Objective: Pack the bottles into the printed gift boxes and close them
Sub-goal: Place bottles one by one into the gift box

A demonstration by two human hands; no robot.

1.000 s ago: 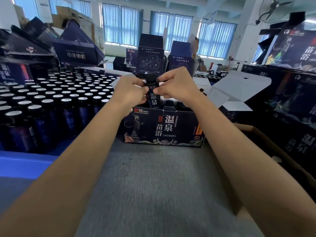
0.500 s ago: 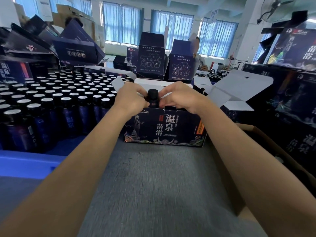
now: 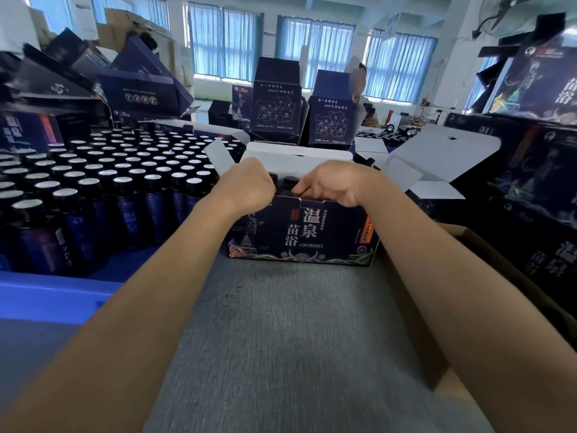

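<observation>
Dark printed cardboard gift box stands open, centre, on grey fabric table top. Dark bottle with a black cap sits upright inside, by the near wall, only its top showing. Right hand curls fingers onto its neck. Left hand curled tight just left of it; grip hidden, cannot tell. Blue plastic tray of silver-capped bottles at left.

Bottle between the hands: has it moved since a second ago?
Yes, downward. The bottle showed its label above the front wall of the printed gift box; now only its cap shows at the rim.
</observation>
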